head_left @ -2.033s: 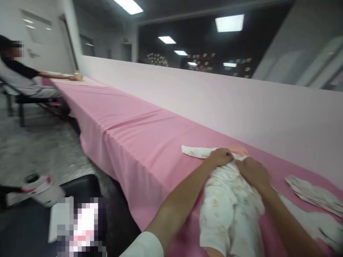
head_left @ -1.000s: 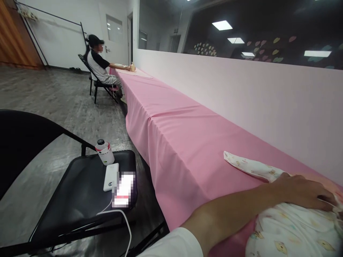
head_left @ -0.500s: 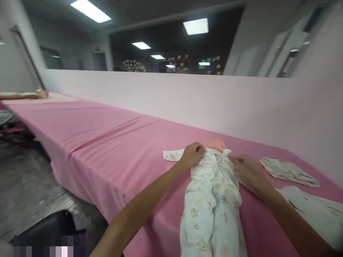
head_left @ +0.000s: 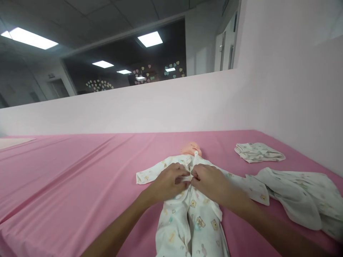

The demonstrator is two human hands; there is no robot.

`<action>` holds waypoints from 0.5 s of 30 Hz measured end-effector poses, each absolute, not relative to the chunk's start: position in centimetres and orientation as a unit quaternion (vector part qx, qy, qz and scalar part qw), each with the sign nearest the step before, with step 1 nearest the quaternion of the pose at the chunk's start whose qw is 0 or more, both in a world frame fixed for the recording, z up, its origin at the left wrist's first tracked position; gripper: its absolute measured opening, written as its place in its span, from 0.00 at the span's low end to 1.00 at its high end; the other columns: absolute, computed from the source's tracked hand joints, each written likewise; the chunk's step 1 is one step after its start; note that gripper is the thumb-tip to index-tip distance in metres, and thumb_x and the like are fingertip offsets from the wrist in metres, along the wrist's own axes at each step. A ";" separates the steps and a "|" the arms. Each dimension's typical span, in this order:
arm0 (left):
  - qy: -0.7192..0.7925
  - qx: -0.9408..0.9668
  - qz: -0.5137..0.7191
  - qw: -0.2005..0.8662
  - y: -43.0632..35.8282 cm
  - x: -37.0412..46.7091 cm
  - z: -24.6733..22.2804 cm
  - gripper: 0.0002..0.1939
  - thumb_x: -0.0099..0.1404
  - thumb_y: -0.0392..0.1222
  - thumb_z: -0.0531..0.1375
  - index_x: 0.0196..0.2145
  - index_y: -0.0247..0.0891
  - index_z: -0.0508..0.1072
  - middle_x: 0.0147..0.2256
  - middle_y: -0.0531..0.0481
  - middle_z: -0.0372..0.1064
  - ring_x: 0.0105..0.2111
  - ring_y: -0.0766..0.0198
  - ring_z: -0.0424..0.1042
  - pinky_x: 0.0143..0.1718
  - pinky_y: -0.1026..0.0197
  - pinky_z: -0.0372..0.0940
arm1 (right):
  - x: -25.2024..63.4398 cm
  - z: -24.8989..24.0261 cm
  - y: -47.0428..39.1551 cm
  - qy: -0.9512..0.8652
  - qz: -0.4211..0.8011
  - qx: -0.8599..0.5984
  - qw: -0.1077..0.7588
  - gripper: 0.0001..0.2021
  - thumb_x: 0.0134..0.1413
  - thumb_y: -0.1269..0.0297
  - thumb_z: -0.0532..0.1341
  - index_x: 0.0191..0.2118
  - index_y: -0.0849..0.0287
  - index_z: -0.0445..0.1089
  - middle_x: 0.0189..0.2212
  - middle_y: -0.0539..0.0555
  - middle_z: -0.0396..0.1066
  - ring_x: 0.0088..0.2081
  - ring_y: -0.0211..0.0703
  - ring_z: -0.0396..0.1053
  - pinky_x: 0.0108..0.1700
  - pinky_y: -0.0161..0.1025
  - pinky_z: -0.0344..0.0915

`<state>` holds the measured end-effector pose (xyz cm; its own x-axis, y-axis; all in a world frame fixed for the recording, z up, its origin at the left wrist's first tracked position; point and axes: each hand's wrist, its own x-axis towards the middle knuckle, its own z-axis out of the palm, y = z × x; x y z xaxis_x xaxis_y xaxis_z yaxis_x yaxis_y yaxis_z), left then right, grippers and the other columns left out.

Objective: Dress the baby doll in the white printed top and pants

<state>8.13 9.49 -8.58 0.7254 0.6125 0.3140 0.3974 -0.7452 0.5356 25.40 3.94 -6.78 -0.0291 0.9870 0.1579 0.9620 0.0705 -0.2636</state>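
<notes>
A doll with an orange-pink head (head_left: 190, 147) lies on its back on the pink-covered table (head_left: 88, 171). It wears a white baby romper (head_left: 173, 223) printed with small bears, its sleeves spread to both sides and its legs toward me. At the chest, my left hand (head_left: 171, 180) is closed in a pinch on the romper's front, with a pale strip of cloth showing at the fingers. My right hand (head_left: 207, 180) pinches the front opening just beside it, fingers closed. The two hands nearly touch, and they hide the fastening between them.
A folded white printed cloth (head_left: 258, 152) lies at the right rear. Nearer, a crumpled white printed garment (head_left: 300, 196) touches the romper's right sleeve. A white wall (head_left: 150, 114) with a window above it borders the table's back; another wall stands at the right.
Both hands have come together from the shoulder sides of the romper to the middle of its chest. The right sleeve now shows spread out. My view has turned to the right.
</notes>
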 end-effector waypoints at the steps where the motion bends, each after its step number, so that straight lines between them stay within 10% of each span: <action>1: 0.273 0.910 0.229 0.211 9.4 8.0 -8.5 0.04 0.63 0.38 0.58 0.34 0.42 0.73 0.38 0.50 0.69 0.41 0.61 0.66 0.39 0.60 0.62 | 25.4 -6.9 4.0 -0.723 0.021 -0.678 0.132 0.08 0.51 0.74 0.54 0.24 0.57 0.58 0.26 0.51 0.67 0.28 0.40 0.63 0.28 0.38 0.46; 7: 0.300 0.918 0.229 0.119 8.8 8.5 -9.1 0.04 0.59 0.35 0.57 0.32 0.41 0.65 0.37 0.51 0.68 0.39 0.60 0.65 0.41 0.57 0.60 | 24.7 -7.6 4.3 -0.754 -0.038 -0.647 0.111 0.07 0.51 0.77 0.54 0.31 0.60 0.66 0.32 0.57 0.72 0.35 0.47 0.69 0.30 0.39 0.48; 15: 0.325 0.887 0.299 0.133 8.5 8.7 -10.1 0.12 0.68 0.38 0.47 0.26 0.40 0.57 0.29 0.51 0.62 0.30 0.62 0.60 0.33 0.60 0.56 | 26.2 -6.2 3.9 -0.694 0.269 -0.582 0.327 0.05 0.49 0.72 0.53 0.26 0.56 0.56 0.23 0.45 0.59 0.24 0.34 0.53 0.23 0.34 0.46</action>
<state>8.66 8.52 -10.15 0.6102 0.6558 0.4446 0.4971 -0.7538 0.4296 26.23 3.88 -6.22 -0.1083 0.9841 0.1404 0.6315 0.1772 -0.7549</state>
